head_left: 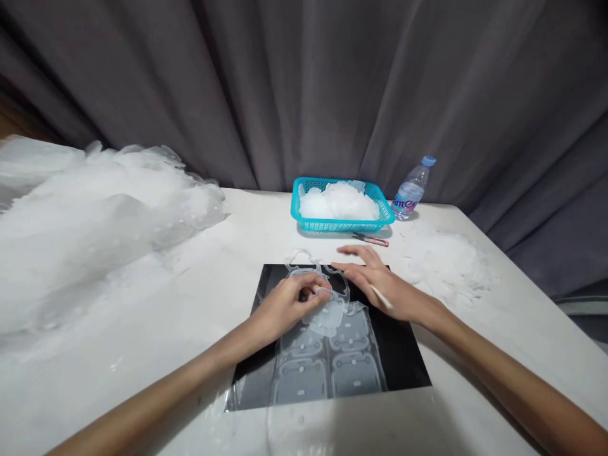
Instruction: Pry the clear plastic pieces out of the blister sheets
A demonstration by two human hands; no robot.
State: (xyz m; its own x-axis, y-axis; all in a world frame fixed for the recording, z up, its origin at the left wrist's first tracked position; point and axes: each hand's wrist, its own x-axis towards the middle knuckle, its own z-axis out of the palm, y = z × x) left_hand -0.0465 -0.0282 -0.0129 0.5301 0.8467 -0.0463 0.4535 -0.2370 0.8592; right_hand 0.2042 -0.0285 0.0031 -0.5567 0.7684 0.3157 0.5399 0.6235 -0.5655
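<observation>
My left hand (297, 301) is closed, thumb and fingers pinching a translucent plastic piece (327, 316) with rounded corners. That piece lies over a clear plastic sheet (304, 380) marked with several rounded rectangular panels. Beneath the sheet is a black mat (403, 361). My right hand (375, 282) hovers over the mat's right side with its fingers apart, slightly blurred. A slim white thing (381, 297) shows against its palm; whether the hand grips it I cannot tell. Thin clear plastic strips (344, 285) curl up between the two hands.
A turquoise basket (342, 225) of white translucent pieces stands at the back, with a pink-handled cutter (373, 240) before it. Right of it stands a water bottle (411, 193). Plastic scraps (449, 263) lie at right; a large heap of translucent pieces (118, 215) covers the left.
</observation>
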